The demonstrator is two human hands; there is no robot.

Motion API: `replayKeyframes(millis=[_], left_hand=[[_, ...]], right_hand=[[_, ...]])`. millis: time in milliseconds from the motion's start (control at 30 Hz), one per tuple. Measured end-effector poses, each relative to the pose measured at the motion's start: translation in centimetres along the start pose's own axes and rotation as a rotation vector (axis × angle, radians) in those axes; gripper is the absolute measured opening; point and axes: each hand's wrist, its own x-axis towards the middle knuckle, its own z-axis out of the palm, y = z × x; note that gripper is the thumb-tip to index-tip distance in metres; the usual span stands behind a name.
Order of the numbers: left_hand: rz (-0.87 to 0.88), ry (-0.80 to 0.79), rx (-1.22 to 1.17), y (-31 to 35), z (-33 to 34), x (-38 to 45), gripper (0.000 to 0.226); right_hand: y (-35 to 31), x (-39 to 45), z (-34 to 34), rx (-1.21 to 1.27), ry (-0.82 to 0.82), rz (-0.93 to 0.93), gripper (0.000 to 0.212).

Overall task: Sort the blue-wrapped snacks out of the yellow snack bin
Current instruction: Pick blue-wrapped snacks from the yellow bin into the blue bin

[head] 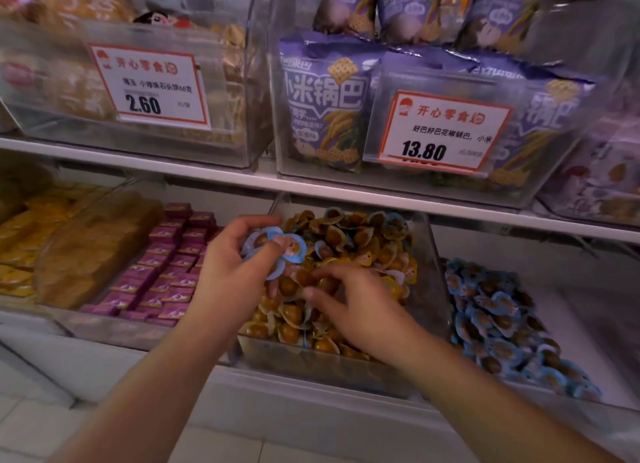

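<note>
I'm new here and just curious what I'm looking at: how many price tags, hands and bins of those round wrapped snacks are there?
Price tags: 2 (2.60 tag, 13.80 tag)
Hands: 2 (left hand gripping blue-wrapped snacks, right hand)
Round-snack bins: 2 (yellow snack bin, blue snack bin)
Total: 6

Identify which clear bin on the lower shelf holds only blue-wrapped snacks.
The bin of blue-wrapped snacks at far right. The yellow snack bin beside it is mostly yellow; the next bin left holds purple packets.

Purple boxed snacks (pixel 166 265) left, purple bags (pixel 322 106) above, price tags (pixel 152 85), white shelf (pixel 207 171)
</note>
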Motion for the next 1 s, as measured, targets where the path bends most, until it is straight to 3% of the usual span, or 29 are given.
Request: replayKeyframes(millis=[100, 200, 267, 367, 433, 533, 633, 700, 767, 900, 1000], left_hand=[[0.03, -0.047, 0.078, -0.2, -0.1, -0.5, 0.015], [0.073, -0.065, 0.167, -0.3, -0.2, -0.7, 0.017], [0.088, -0.05, 0.213, -0.3, 0.1, -0.8, 0.018], [0.106, 0.013, 0.198, -0.4, 1.4, -1.0, 0.02], [0.138, 0.057, 0.167, -0.5, 2.8, -1.6, 0.02], [0.273, 0.114, 0.198, -0.4, 5.5, -2.9, 0.022], [0.457, -0.002, 0.374, 0.1, 7.8, -4.3, 0.025], [0.612, -0.126, 0.629, 0.0, 8.6, -4.7, 0.033], [0.629, -0.214, 0.73, 0.1, 9.1, -4.7, 0.045], [0.661, -0.358, 0.72, 0.0, 10.3, -5.5, 0.063], [0.607, -0.478, 0.511, 0.0, 10.7, -6.0, 0.07]], right_hand=[[-0.3, -0.2, 1.8, -0.302, -0.128, -0.115, 0.048], [-0.3, -0.1, 1.2, -0.254, -0.149, -0.172, 0.033], [0.0, 0.0, 0.1, -0.009, -0.056, -0.059, 0.02], [-0.3, -0.3, -1.7, 0.728, 0.086, 0.36, 0.017], [-1.0, -0.6, -2.7, 1.182, 0.081, 0.57, 0.02], [-2.4, -1.9, -4.0, 1.449, -0.084, 0.596, 0.036], [-3.5, -3.4, -4.5, 1.568, -0.168, 0.521, 0.053], [-3.7, -4.0, -5.1, 1.603, -0.106, 0.519, 0.061], [-3.7, -4.3, -6.1, 1.602, -0.004, 0.542, 0.06], [-2.6, -4.7, -7.6, 1.521, 0.183, 0.584, 0.042], [-1.4, -5.1, -8.2, 1.387, 0.289, 0.576, 0.031]])
